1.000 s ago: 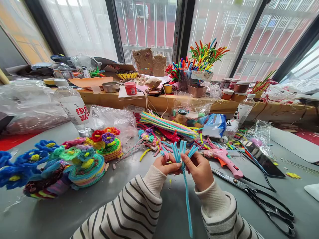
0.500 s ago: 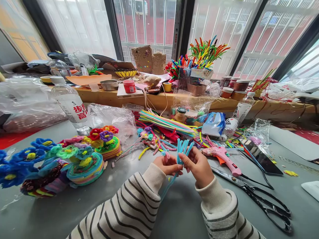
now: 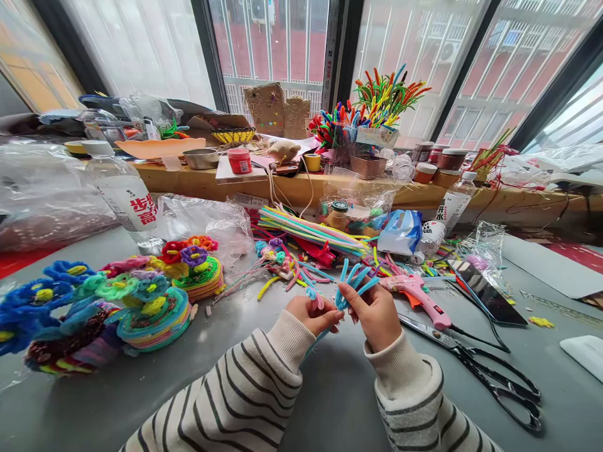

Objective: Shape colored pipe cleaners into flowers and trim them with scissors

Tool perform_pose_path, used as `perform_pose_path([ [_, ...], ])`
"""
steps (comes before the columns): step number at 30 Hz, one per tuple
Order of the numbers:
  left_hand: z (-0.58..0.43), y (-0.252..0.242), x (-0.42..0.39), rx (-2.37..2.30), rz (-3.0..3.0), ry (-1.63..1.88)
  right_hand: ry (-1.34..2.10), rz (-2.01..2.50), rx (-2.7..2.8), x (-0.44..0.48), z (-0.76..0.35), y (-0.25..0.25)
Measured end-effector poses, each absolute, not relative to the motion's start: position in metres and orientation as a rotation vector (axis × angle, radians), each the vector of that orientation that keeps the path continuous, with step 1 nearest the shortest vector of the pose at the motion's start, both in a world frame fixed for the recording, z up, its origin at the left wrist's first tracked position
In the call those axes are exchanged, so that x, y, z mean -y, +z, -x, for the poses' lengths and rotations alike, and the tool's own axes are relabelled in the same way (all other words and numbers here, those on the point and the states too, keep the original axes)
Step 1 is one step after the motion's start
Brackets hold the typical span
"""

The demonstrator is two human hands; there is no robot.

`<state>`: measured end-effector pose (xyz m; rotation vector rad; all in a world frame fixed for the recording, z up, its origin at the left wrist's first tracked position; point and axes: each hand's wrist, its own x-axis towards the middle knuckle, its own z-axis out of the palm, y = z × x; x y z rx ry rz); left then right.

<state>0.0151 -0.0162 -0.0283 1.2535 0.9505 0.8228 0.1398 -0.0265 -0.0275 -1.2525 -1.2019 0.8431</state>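
Observation:
Both of my hands are together over the grey table. Between them is a bundle of light blue pipe cleaners (image 3: 351, 279), its looped or bent strands fanning upward. My right hand (image 3: 377, 309) is closed on it, thumb pressed to the strands. My left hand (image 3: 315, 316) pinches its lower part, with a blue strand trailing down below. A small pink and blue pipe-cleaner piece (image 3: 315, 297) sticks up from the left hand's fingers. To the right lie a pink glue gun (image 3: 421, 298) and black-handled scissors (image 3: 475, 364).
Pipe-cleaner flower pots (image 3: 153, 314) stand at the left. Behind the hands lies a pile of long pipe cleaners (image 3: 311, 229) with scraps. A phone (image 3: 490, 298) rests at the right. Bottles (image 3: 120, 188), jars and a full pipe-cleaner holder (image 3: 370, 168) line the back and ledge.
The blue strands have spread wider and lean more to the right. My right hand has tilted slightly, and the whole view has shifted a little.

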Motion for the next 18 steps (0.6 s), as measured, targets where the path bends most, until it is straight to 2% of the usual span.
perform_pose_path([
  [11,-0.014,-0.034,0.015,-0.951,-1.230,0.847,0.820,1.279,1.203,0.027,-0.139,-0.028],
  [18,-0.011,-0.023,0.013,-0.814,-1.103,0.656,0.847,1.263,1.198,0.027,-0.138,-0.027],
])
